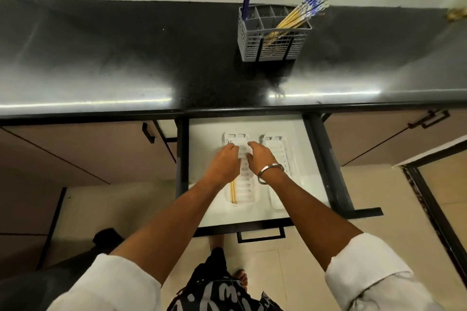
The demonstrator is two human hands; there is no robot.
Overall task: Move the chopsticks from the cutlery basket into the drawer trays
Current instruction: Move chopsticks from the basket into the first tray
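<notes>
Both sleeves [111, 283] reach into the drawer [298, 184]: left hand [223, 161] pinching chopsticks [233, 192] into the left tray [242, 192], right hand [259, 156] loosely curled, grip unclear; next, probably fetch more from the basket [274, 38].

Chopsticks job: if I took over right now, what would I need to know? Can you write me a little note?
Left hand: over the left tray in the open drawer, fingers curled on the chopsticks lying along the tray's left edge.
Right hand: resting on the same tray, apparently holding nothing.
Done: those few chopsticks are in the left tray.
Left: a big bunch of chopsticks leans in the grey cutlery basket on the black counter. The right tray looks empty.
</notes>
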